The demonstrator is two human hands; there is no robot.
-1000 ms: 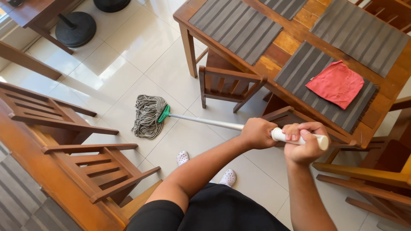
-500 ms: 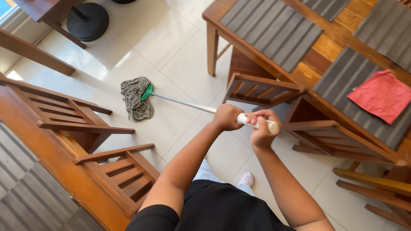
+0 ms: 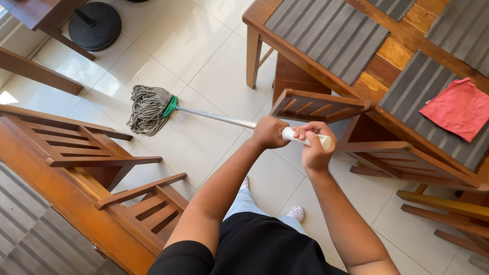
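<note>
Floor: the pale tiled floor [image 3: 204,46] is taking up the middle of the view, glossy and catching window light at the left.
Table: a wooden dining table [image 3: 402,40] is standing at the upper right, carrying grey ribbed placemats [image 3: 326,35] and a red cloth [image 3: 456,108] lying on one of them.
Chairs: slatted wooden chairs are crowding both sides, one tucked under the table edge [image 3: 321,104] just beyond the hands, others at the left [image 3: 66,140].
Mop: the mop [image 3: 214,117] is lying at a low slant across the tiles, its grey string head [image 3: 147,108] resting flat on the floor near the left chairs, well apart from the table leg, its green collar joining it to a metal shaft.
Left hand: the left hand [image 3: 269,132] is closing fully round the shaft, just below the white grip.
Right hand: the right hand [image 3: 316,147] is wrapping round the white end of the handle, fingers curled over it, just beside the left.
Step in hand: the person seems to be working the mop over the open tiles between the chairs.
Next move: the stroke is likely calling for a pull or sweep that keeps the head flat and steers the shaft clear of the chair beside the hands.
</note>
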